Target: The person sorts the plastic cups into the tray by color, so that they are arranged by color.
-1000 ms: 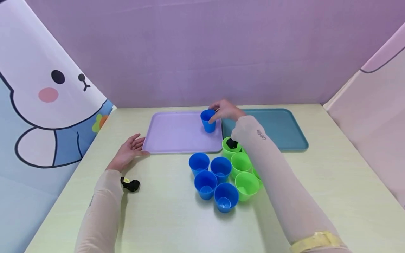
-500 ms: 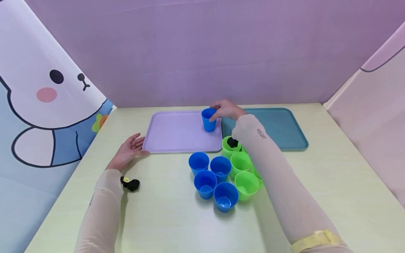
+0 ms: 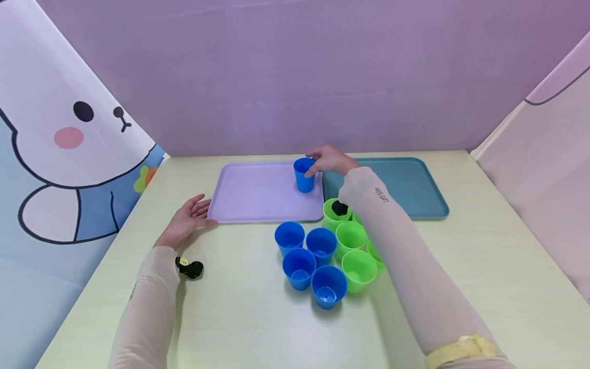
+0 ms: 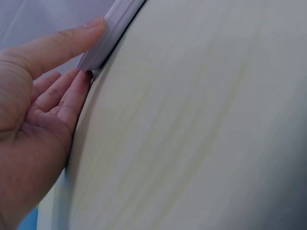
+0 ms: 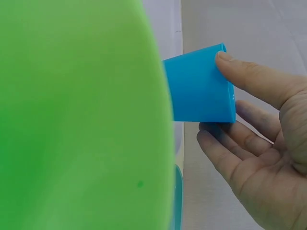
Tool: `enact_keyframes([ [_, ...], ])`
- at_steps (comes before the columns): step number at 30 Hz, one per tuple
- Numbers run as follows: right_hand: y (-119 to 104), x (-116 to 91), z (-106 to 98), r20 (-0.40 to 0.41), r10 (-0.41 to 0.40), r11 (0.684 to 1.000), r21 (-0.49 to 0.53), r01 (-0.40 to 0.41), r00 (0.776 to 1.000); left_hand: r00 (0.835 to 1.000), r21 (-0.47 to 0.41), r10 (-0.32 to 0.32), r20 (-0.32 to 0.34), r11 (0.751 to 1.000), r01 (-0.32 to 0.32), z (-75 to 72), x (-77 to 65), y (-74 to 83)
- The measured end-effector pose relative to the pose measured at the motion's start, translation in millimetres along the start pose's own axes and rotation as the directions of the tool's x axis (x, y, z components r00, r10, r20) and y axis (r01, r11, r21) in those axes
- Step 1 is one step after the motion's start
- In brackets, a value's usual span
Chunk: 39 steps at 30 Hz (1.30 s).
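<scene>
A blue cup [image 3: 303,177] is upright at the right end of the light purple tray [image 3: 258,195]. My right hand [image 3: 329,160] holds it near the rim, thumb on the near side and fingers behind. In the right wrist view the thumb lies at the rim of this blue cup [image 5: 199,86]; a green cup [image 5: 81,115] fills the left of that view. My left hand [image 3: 186,221] holds the purple tray's front left corner. In the left wrist view its thumb [image 4: 72,45] lies along the rim, with the fingers on the corner's other side.
Several blue cups [image 3: 299,269] stand in front of the trays, beside several green cups [image 3: 359,270], some partly hidden by the right sleeve. A teal tray [image 3: 405,189] adjoins the purple one on the right. A purple cloth backdrop [image 3: 313,77] rises behind the table.
The blue cup and my right hand shifted very slightly right between the two earlier frames, then stayed still. My left hand keeps its place at the tray corner.
</scene>
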State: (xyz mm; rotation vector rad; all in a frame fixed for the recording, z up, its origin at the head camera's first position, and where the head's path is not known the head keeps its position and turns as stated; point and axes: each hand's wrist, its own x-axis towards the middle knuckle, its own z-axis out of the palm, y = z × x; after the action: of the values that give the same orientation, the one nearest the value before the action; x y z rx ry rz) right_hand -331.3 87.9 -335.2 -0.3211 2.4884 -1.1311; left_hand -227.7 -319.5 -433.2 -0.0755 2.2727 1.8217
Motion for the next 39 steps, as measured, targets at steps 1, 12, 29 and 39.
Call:
enact_keyframes([
  [1,0,0,0,0.001,-0.001,1.0,-0.004,0.001,1.0,1.0,-0.001,0.001,0.001,1.0,-0.001,0.1,0.3,-0.1],
  [12,0,-13,-15,-0.028,-0.035,0.998,0.057,0.036,0.999,1.0,0.003,-0.003,0.015,1.0,0.003,1.2,0.0,1.1],
  [29,-16,-36,-20,-0.032,-0.075,0.995,0.068,0.077,0.997,1.0,0.0,-0.004,0.017,1.0,0.004,-2.1,-0.8,-0.3],
  [39,-24,-53,-9,-0.019,-0.187,0.979,0.075,0.188,0.982,1.0,-0.006,-0.006,0.013,1.0,0.006,-0.5,0.0,-0.8],
])
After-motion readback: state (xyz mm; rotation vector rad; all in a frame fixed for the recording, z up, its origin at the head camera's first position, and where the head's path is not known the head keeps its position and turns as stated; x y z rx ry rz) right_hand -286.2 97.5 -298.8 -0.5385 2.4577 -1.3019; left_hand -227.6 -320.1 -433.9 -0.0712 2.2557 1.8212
